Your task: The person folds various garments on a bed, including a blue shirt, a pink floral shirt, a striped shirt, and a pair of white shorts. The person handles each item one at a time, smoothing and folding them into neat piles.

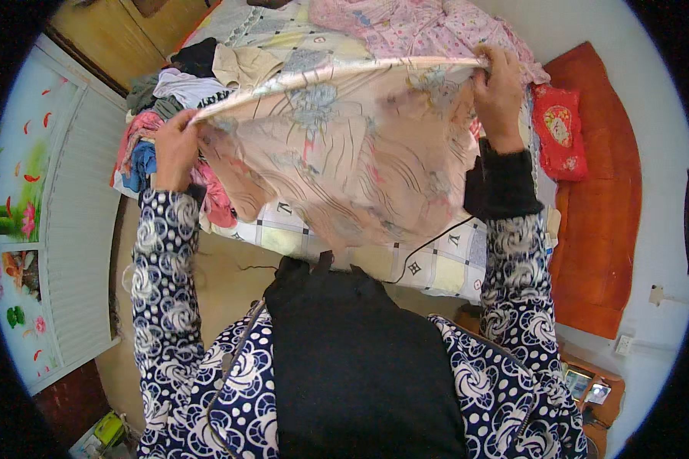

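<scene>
A thin peach-coloured cloth with a grey, blue and pink pattern [344, 143] hangs spread between my two hands above the bed. My left hand [177, 150] pinches its upper left corner, and my right hand [498, 98] grips the upper right corner. The top edge is stretched between them, a little higher at the right. The lower part hangs loose in folds and hides the middle of the bed. What kind of garment or cover it is, I cannot tell.
The bed [356, 264] bears a checked sheet. Heaped clothes [186, 86] lie at its left, a pink floral quilt [430, 28] at the far side. A red cushion [560, 132] leans by the wooden headboard [600, 201]. A black cord [418, 249] crosses the near edge.
</scene>
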{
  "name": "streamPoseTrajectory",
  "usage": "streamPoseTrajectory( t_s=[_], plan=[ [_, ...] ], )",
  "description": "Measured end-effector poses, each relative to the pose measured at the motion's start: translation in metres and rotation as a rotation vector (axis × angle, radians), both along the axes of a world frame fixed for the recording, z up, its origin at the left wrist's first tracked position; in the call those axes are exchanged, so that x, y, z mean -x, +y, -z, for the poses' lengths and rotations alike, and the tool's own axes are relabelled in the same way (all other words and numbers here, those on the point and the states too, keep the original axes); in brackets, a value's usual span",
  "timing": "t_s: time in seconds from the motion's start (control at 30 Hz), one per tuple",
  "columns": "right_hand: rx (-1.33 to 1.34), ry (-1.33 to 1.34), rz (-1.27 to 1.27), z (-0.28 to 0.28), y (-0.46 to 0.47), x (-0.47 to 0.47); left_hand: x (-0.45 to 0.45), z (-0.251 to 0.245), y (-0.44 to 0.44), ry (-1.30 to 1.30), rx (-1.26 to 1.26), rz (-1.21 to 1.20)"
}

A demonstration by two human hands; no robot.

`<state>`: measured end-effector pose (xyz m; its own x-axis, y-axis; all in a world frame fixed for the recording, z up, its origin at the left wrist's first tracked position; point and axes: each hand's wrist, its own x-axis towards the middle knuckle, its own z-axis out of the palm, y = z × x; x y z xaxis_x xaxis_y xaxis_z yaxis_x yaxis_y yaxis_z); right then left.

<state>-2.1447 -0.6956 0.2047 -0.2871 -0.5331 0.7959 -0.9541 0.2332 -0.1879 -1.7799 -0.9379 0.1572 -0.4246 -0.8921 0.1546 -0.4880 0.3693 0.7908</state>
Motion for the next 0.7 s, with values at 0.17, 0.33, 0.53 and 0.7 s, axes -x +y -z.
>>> streamPoseTrajectory(
  t_s=[0.17, 0.33, 0.53, 0.7],
  plan=[
    [0.17, 0.207, 0.136, -0.046, -0.022, 0.033, 0.027, -0.058, -0.023, 0.453, -0.11, -0.088],
    [0.309, 0.256, 0.067, -0.088, 0.03, 0.022, 0.01, -0.095, 0.021, 0.65, 0.315, -0.034],
    [0.366, 0.05, -0.083, -0.038, 0.101, -0.069, -0.057, -0.037, 0.08, 0.392, 0.733, 0.029],
    [-0.108, -0.263, -0.055, 0.058, 0.117, -0.128, -0.107, 0.087, 0.113, 0.079, 0.338, -0.102]
  ],
)
